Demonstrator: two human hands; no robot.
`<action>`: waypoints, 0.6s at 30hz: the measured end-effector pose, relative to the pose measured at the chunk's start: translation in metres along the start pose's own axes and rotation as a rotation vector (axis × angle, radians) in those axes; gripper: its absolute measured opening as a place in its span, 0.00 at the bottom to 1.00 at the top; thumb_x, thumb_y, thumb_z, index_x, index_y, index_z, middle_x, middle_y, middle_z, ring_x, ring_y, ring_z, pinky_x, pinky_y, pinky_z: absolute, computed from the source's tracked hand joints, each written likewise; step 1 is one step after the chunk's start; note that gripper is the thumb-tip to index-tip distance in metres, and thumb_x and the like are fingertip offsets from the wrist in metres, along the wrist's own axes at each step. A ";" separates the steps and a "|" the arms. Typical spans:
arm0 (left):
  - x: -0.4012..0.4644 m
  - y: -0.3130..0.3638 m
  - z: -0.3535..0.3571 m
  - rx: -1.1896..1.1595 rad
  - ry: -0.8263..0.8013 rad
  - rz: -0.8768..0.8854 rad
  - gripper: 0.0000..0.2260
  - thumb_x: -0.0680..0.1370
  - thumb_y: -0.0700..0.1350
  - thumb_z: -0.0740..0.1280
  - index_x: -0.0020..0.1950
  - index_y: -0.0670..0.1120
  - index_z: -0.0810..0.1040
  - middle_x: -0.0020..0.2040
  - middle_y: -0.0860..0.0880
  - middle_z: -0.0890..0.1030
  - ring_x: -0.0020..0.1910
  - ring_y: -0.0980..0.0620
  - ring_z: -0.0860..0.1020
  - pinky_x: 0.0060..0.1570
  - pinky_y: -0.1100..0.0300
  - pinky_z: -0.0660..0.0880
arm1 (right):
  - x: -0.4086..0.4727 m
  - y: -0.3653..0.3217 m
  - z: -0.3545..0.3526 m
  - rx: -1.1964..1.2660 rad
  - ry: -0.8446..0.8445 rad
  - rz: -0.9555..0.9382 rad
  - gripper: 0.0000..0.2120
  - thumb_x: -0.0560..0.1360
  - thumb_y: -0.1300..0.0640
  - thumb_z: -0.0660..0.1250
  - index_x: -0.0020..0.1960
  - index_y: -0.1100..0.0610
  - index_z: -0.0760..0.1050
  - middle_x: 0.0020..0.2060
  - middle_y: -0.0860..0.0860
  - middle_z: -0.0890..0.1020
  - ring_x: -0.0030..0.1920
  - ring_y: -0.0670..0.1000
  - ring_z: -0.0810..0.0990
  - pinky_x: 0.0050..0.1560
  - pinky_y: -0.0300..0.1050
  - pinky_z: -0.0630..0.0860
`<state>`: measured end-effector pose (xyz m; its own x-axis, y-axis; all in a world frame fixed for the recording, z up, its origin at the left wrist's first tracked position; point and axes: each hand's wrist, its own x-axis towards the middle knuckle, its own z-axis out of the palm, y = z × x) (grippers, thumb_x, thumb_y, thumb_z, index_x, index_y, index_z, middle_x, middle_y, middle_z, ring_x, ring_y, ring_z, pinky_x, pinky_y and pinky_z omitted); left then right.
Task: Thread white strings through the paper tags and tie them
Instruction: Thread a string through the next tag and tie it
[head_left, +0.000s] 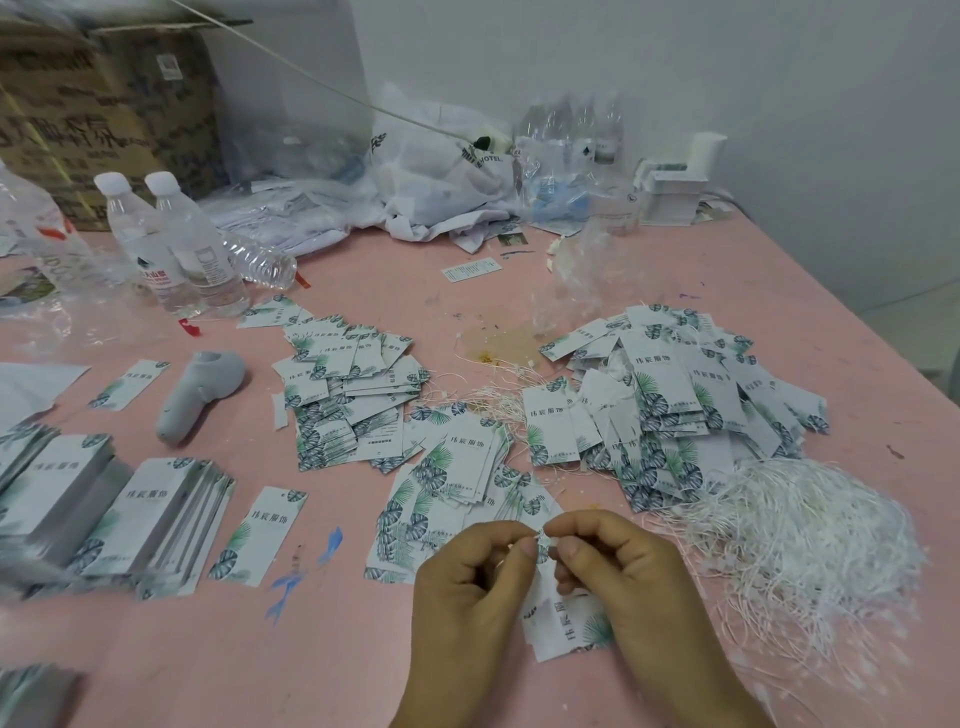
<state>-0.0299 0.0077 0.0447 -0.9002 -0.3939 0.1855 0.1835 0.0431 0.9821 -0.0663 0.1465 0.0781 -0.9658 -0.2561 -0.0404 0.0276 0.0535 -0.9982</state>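
Pink tabletop (156, 675) below us, and at its near edge we have the left hand (467, 587) and right hand (618, 577) drawn close together, each grip pinching the top of one paper tag (566, 623) with what looks like a white string at its hole, though the string itself is too fine to make out between the fingertips. We'd say the tag hangs down between the hands so the hole faces up for threading or knotting, while the loose strings (795, 540) lie heaped just right, with piles of tags (675, 405) beyond.
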 end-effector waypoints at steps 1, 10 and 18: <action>0.000 0.000 0.000 0.009 -0.009 0.022 0.08 0.69 0.56 0.71 0.43 0.55 0.85 0.29 0.52 0.75 0.29 0.58 0.69 0.31 0.66 0.68 | 0.000 0.000 0.001 0.029 0.002 -0.002 0.14 0.75 0.66 0.68 0.46 0.48 0.84 0.35 0.53 0.84 0.35 0.47 0.81 0.40 0.36 0.78; 0.000 0.004 0.000 0.056 -0.036 0.115 0.03 0.72 0.51 0.70 0.40 0.55 0.83 0.30 0.54 0.74 0.30 0.60 0.70 0.32 0.66 0.67 | -0.004 -0.004 0.005 0.116 0.031 -0.053 0.12 0.74 0.70 0.68 0.44 0.53 0.83 0.31 0.56 0.82 0.32 0.49 0.80 0.38 0.36 0.78; 0.000 0.004 0.000 0.065 -0.051 0.110 0.03 0.71 0.50 0.69 0.38 0.56 0.82 0.29 0.54 0.75 0.29 0.60 0.70 0.31 0.67 0.68 | -0.007 -0.007 0.006 0.066 0.046 -0.088 0.14 0.73 0.70 0.69 0.43 0.51 0.84 0.31 0.55 0.82 0.32 0.47 0.80 0.37 0.35 0.77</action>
<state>-0.0296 0.0077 0.0486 -0.8952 -0.3367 0.2921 0.2578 0.1435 0.9555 -0.0585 0.1416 0.0851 -0.9760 -0.2122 0.0481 -0.0424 -0.0310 -0.9986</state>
